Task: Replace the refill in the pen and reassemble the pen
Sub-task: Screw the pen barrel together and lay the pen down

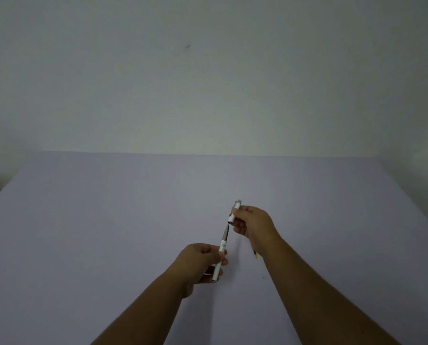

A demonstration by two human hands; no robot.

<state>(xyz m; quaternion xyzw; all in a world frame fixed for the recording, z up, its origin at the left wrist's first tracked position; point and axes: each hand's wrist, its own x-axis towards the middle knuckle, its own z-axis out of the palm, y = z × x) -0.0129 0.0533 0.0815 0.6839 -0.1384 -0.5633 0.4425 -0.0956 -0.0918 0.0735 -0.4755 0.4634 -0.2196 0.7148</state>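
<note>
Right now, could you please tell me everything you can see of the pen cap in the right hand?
The pen cap is a short white tube, plastic by its look, with a greyish far end and a dark open mouth facing down toward the pen's tip. It is held in the air above the table, tilted slightly, pinched in the fingers of the right hand. It sits just beyond the pointed tip of the pen body, roughly in line with it, and is not yet on it.

The left hand [203, 262] covers the middle of the pen barrel [222, 247], and its fingers hide part of the barrel's lower end. The right hand [252, 225] masks one side of the cap [234, 212]. A thin yellow-tipped item [256, 255] shows only partly behind the right wrist, too small to identify. Both forearms are cut off by the bottom edge.
</note>
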